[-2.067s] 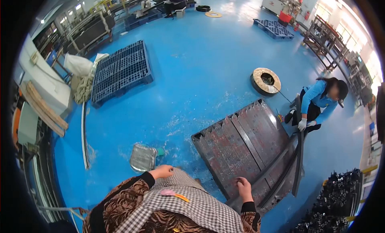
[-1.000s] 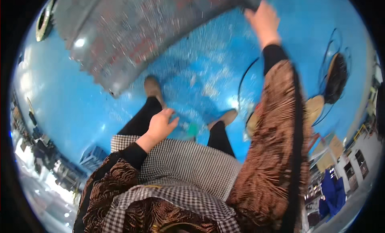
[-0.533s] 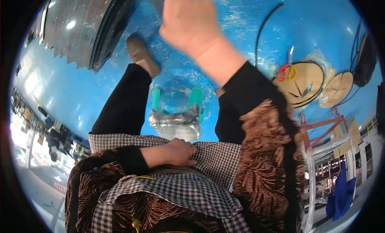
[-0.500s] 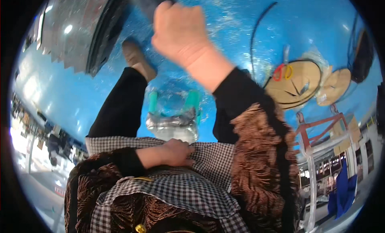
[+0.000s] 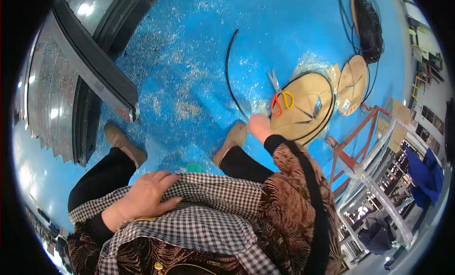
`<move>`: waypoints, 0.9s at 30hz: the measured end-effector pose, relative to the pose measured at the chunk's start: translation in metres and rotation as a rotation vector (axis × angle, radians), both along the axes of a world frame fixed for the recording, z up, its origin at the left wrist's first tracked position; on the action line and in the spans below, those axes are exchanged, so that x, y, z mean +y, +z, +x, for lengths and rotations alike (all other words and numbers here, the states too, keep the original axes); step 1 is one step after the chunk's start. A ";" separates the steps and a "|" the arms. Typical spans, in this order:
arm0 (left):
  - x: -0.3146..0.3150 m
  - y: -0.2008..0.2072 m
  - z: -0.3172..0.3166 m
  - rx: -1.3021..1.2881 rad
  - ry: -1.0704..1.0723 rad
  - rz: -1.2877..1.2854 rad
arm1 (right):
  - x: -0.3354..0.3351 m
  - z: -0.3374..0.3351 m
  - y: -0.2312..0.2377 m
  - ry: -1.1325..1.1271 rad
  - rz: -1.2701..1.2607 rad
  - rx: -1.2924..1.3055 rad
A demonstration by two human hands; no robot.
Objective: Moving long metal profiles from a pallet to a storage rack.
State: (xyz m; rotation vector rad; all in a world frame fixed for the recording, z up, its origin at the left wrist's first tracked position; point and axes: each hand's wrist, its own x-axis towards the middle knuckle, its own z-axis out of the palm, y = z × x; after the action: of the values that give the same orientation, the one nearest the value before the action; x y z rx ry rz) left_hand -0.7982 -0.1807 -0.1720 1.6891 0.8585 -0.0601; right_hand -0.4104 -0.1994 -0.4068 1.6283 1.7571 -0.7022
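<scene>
Right hand point(image 5: 259, 127) reaches, centre-right of frame, toward scissors point(image 5: 278, 97) on a cardboard disc point(image 5: 303, 109); can't tell its grip, blurred. Scissors look light, stiff, sharp — take by the red/yellow loops. Left hand point(image 5: 144, 199) lies flat on checked apron point(image 5: 204, 213), holding nothing.

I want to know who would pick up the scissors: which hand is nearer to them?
Right. The right hand reaches out just below-left of the scissors on the round board; the left hand rests on the checked apron, far back.

bright overhead light glares off the blue floor point(image 5: 189, 62) and metal sheet point(image 5: 42, 99) at ten o'clock; right hand point(image 5: 259, 127) motion-blurred; fisheye bends edges, black rim all round.
</scene>
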 end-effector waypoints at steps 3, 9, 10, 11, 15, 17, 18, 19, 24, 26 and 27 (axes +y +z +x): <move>0.009 0.005 0.005 0.124 -0.030 0.178 | -0.039 0.015 -0.046 0.114 0.089 0.042; 0.004 0.005 0.015 0.068 0.162 0.118 | 0.000 0.001 0.009 -0.007 0.135 0.212; 0.001 0.006 0.020 0.071 0.154 0.161 | 0.008 0.005 0.018 -0.052 0.131 0.229; 0.000 0.006 0.026 0.109 0.202 0.137 | 0.015 0.010 0.026 -0.099 0.123 0.246; 0.004 0.019 0.040 0.029 0.134 0.131 | -0.010 0.056 0.048 -0.314 0.006 0.298; -0.001 0.017 0.048 -0.071 0.027 0.100 | -0.048 0.079 0.044 -0.437 -0.101 0.325; -0.002 0.010 0.044 0.016 0.035 0.092 | -0.061 0.087 0.041 -0.495 -0.155 0.346; -0.003 -0.002 0.037 0.102 0.040 0.083 | -0.075 0.092 0.036 -0.555 -0.210 0.367; -0.006 -0.048 0.026 0.307 -0.022 0.042 | -0.148 0.090 -0.020 -1.323 -0.074 0.389; -0.012 -0.063 0.020 0.307 0.116 -0.074 | -0.157 0.064 -0.041 -2.053 0.198 0.540; -0.014 -0.067 0.016 0.313 0.195 -0.125 | -0.155 0.052 -0.050 -2.411 0.342 0.605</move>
State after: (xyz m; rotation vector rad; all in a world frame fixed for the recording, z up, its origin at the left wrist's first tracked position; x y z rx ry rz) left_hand -0.7823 -0.1947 -0.2393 1.4926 1.2246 -0.2455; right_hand -0.3588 -0.3540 -0.4567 3.3086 -1.0590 -1.8106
